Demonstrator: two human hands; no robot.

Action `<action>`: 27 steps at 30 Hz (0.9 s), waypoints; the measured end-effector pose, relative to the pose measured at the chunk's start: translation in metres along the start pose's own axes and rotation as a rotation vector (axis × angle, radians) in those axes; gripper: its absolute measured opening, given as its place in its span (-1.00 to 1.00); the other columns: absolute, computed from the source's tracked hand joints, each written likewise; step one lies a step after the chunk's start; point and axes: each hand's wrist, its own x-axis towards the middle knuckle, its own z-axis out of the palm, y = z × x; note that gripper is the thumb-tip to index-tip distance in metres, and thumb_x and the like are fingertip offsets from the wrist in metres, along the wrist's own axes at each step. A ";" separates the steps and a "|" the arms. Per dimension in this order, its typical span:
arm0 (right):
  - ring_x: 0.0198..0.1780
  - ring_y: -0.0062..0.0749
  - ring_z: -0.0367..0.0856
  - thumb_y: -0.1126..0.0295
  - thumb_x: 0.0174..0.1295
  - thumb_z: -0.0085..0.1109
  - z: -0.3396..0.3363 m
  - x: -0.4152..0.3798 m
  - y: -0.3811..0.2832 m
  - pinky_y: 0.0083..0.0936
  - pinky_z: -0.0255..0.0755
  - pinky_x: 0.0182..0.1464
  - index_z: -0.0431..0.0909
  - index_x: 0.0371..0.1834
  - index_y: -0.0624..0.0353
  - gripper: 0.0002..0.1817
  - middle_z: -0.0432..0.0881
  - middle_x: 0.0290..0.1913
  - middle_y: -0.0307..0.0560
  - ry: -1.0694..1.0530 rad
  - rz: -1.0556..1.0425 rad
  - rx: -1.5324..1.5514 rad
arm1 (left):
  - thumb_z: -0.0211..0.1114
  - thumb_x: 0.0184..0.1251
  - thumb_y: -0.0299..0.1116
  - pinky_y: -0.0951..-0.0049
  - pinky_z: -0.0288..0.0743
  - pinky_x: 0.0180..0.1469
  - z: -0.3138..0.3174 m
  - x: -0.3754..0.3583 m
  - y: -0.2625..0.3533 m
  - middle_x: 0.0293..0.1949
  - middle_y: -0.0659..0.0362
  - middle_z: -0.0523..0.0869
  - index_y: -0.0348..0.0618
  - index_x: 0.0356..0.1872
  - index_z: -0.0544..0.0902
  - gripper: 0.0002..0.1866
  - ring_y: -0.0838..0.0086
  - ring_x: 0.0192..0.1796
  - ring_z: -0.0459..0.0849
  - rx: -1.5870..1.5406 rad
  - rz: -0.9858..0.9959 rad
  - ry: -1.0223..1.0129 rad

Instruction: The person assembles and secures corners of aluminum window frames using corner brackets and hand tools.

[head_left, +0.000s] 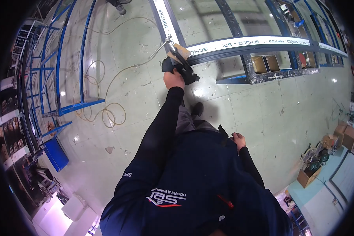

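Note:
My left hand [174, 80] is closed round a dark hand tool [185, 70] at the corner of a dark window or door frame [218, 56]. A pale hose [128, 70] runs over the floor up to a metal fitting [168, 40] beside this tool. Just above the hand, a brown piece of cardboard [181, 52] lies at the frame's corner. My right hand [238, 141] is low by my right hip, its fingers curled together near a dark flap [223, 132] at the jacket's hem. What those fingers pinch, if anything, is too small to make out.
White protective tape [246, 42] printed with lettering covers the frame bars. Under the frame is a stand with open boxes [265, 64]. Blue metal racks [82, 59] and coiled hose lie left. At right is a bench [322, 196] with boxes; another person's shoe [121, 8] shows at top.

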 end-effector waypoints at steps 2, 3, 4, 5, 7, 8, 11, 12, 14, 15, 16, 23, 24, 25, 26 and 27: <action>-0.38 -0.49 0.65 0.21 0.45 0.05 0.002 0.006 -0.002 -0.53 0.50 -0.33 0.58 -0.02 0.34 -0.65 0.72 -0.32 -0.02 -0.014 -0.009 0.000 | 0.21 0.33 -0.41 0.06 0.55 -0.04 -0.013 0.004 0.004 -0.12 -0.19 0.73 -0.23 -0.08 0.64 -0.79 -0.16 -0.03 0.67 0.082 0.055 -0.075; -0.38 -0.49 0.65 0.20 0.46 0.05 0.003 0.009 -0.004 -0.53 0.50 -0.33 0.58 -0.02 0.33 -0.65 0.72 -0.32 -0.03 -0.017 -0.021 -0.014 | 0.23 0.32 -0.39 -0.01 0.53 -0.04 -0.019 0.021 -0.013 -0.09 -0.22 0.70 -0.19 -0.06 0.65 -0.78 -0.20 -0.01 0.63 0.147 0.010 -0.199; -0.38 -0.49 0.65 0.19 0.47 0.05 0.002 0.011 -0.008 -0.53 0.49 -0.32 0.58 -0.03 0.32 -0.65 0.72 -0.32 -0.05 -0.020 -0.034 -0.025 | 0.23 0.35 -0.38 0.10 0.54 0.00 -0.035 0.030 -0.027 -0.09 -0.13 0.73 -0.23 -0.02 0.65 -0.76 -0.04 -0.02 0.67 0.012 -0.045 -0.294; -0.38 -0.49 0.66 0.19 0.47 0.04 0.000 0.012 -0.013 -0.52 0.49 -0.32 0.57 -0.03 0.31 -0.65 0.72 -0.32 -0.06 -0.013 -0.046 -0.023 | 0.23 0.39 -0.37 0.22 0.54 0.03 -0.053 0.040 -0.038 -0.08 -0.05 0.75 -0.26 0.01 0.65 -0.74 0.13 -0.02 0.70 -0.121 -0.091 -0.391; -0.38 -0.49 0.66 0.17 0.49 0.03 0.000 0.016 -0.021 -0.52 0.47 -0.31 0.57 -0.03 0.28 -0.65 0.73 -0.32 -0.09 0.002 -0.064 -0.005 | 0.21 0.45 -0.39 0.37 0.54 0.09 -0.073 0.060 -0.061 -0.06 0.09 0.76 -0.32 0.05 0.65 -0.73 0.38 -0.02 0.72 -0.396 -0.139 -0.434; -0.38 -0.48 0.67 0.17 0.49 0.03 0.001 0.018 -0.023 -0.52 0.47 -0.32 0.57 -0.03 0.27 -0.66 0.73 -0.32 -0.10 0.010 -0.062 -0.009 | 0.18 0.48 -0.42 0.42 0.53 0.10 -0.076 0.064 -0.075 -0.04 0.14 0.75 -0.35 0.04 0.65 -0.75 0.46 -0.02 0.69 -0.539 -0.151 -0.378; -0.38 -0.48 0.67 0.15 0.49 0.03 0.000 0.015 -0.026 -0.50 0.46 -0.33 0.56 -0.03 0.25 -0.66 0.73 -0.32 -0.11 0.033 -0.045 -0.031 | 0.24 0.42 -0.49 0.42 0.54 0.09 -0.079 0.060 -0.067 -0.05 0.08 0.75 -0.37 0.02 0.64 -0.77 0.39 -0.03 0.71 -0.565 -0.193 -0.278; -0.39 -0.48 0.67 0.15 0.48 0.04 0.001 0.015 -0.026 -0.50 0.46 -0.33 0.56 -0.04 0.25 -0.66 0.73 -0.33 -0.11 0.033 -0.043 -0.038 | 0.26 0.39 -0.50 0.41 0.54 0.09 -0.073 0.058 -0.062 -0.05 0.08 0.75 -0.37 0.01 0.65 -0.77 0.38 -0.04 0.71 -0.537 -0.179 -0.226; -0.41 -0.48 0.66 0.15 0.48 0.05 0.001 0.011 -0.024 -0.49 0.46 -0.34 0.56 -0.05 0.24 -0.67 0.73 -0.33 -0.11 0.033 -0.036 -0.053 | 0.33 0.24 -0.55 0.38 0.55 0.08 -0.057 0.051 -0.041 -0.08 0.12 0.77 -0.32 -0.03 0.67 -0.73 0.37 -0.05 0.72 -0.530 -0.084 -0.177; -0.41 -0.48 0.67 0.15 0.47 0.06 0.002 0.008 -0.025 -0.49 0.46 -0.34 0.56 -0.06 0.23 -0.67 0.74 -0.34 -0.10 0.042 -0.040 -0.052 | 0.34 0.23 -0.52 0.36 0.56 0.05 -0.045 0.049 -0.037 -0.11 0.08 0.77 -0.31 -0.04 0.66 -0.73 0.35 -0.06 0.73 -0.486 -0.011 -0.169; -0.41 -0.48 0.67 0.15 0.47 0.06 0.001 0.004 -0.024 -0.49 0.46 -0.34 0.56 -0.07 0.23 -0.67 0.74 -0.34 -0.10 0.052 -0.042 -0.050 | 0.34 0.22 -0.49 0.34 0.56 0.02 -0.037 0.047 -0.033 -0.13 0.04 0.78 -0.29 -0.05 0.66 -0.73 0.32 -0.07 0.74 -0.441 0.061 -0.162; -0.35 -0.45 0.70 0.13 0.49 0.02 -0.007 -0.004 0.004 -0.49 0.48 -0.31 0.56 -0.06 0.21 -0.66 0.75 -0.30 -0.05 0.079 -0.004 0.028 | 0.26 0.23 -0.43 0.02 0.56 -0.07 -0.036 0.027 -0.004 -0.26 -0.18 0.74 -0.15 0.01 0.60 -0.70 -0.16 -0.13 0.69 0.263 0.225 -0.198; -0.33 -0.44 0.70 0.15 0.48 0.02 -0.007 -0.004 0.010 -0.49 0.49 -0.29 0.56 -0.03 0.24 -0.66 0.75 -0.29 -0.04 0.077 0.034 0.019 | 0.27 0.23 -0.43 0.05 0.57 -0.08 -0.034 0.025 -0.005 -0.26 -0.19 0.74 -0.16 -0.03 0.61 -0.73 -0.15 -0.13 0.70 0.285 0.226 -0.191; -0.32 -0.42 0.70 0.16 0.47 0.04 -0.005 -0.004 0.016 -0.49 0.51 -0.27 0.57 -0.01 0.27 -0.65 0.75 -0.29 -0.02 0.077 0.059 0.024 | 0.27 0.22 -0.44 0.03 0.57 -0.07 -0.033 0.022 -0.005 -0.27 -0.17 0.74 -0.17 -0.04 0.60 -0.72 -0.15 -0.14 0.70 0.280 0.236 -0.195; -0.32 -0.40 0.69 0.17 0.45 0.06 -0.003 -0.004 0.019 -0.48 0.52 -0.24 0.58 0.00 0.30 -0.63 0.75 -0.28 -0.01 0.079 0.078 0.023 | 0.27 0.20 -0.45 0.01 0.56 -0.07 -0.031 0.020 -0.004 -0.27 -0.16 0.74 -0.17 -0.04 0.59 -0.72 -0.15 -0.15 0.70 0.269 0.243 -0.194; -0.31 -0.39 0.70 0.17 0.44 0.08 -0.003 -0.001 0.024 -0.48 0.52 -0.23 0.58 0.01 0.31 -0.62 0.74 -0.28 -0.01 0.091 0.069 -0.015 | 0.28 0.18 -0.46 0.00 0.56 -0.06 -0.030 0.019 -0.005 -0.27 -0.15 0.73 -0.18 -0.04 0.58 -0.71 -0.15 -0.15 0.70 0.254 0.246 -0.184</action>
